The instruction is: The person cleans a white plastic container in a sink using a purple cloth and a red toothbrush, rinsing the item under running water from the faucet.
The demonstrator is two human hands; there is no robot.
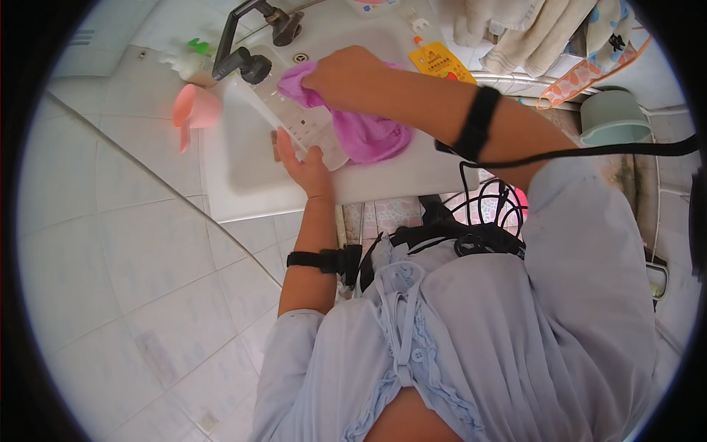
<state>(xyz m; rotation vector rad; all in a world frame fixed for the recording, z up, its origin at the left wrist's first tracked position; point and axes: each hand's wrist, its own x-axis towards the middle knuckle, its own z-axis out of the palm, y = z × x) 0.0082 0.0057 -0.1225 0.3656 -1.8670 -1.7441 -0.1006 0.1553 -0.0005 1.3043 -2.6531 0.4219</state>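
My right hand [345, 72] grips a purple cloth [375, 135] at the upper middle of the head view. The cloth hangs down over the right part of a clear plastic container [298, 124] in a white sink [232, 171]. With the thumb and fingers of my left hand [306, 166], I hold the container's near edge; it is tilted under the black faucet [255, 67]. The fingertips of my right hand are hidden in the cloth. A small brown block [275, 146] lies beside the container, partly hidden.
Left of the faucet stand a pink plastic scoop [193, 110] and a pump bottle [190, 66]. A yellow pouch [442, 62] lies on the sink's right rim. At the right are hanging towels [547, 33], a grey-green bucket [614, 119] and a black cable [607, 152] running from my right arm.
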